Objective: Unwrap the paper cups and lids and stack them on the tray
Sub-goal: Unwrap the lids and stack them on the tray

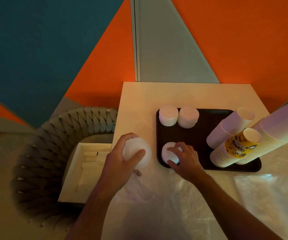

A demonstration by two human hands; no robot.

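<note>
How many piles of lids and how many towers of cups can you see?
Lid piles: 4, two at the tray's back, one under the right hand, one in the left hand.
Cup towers: 3.
Total: 7

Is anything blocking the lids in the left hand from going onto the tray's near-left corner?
Only the right hand, resting on the short white lid stack there. The left hand holds its white lids beside the black rectangular tray; nothing else intervenes.
</note>
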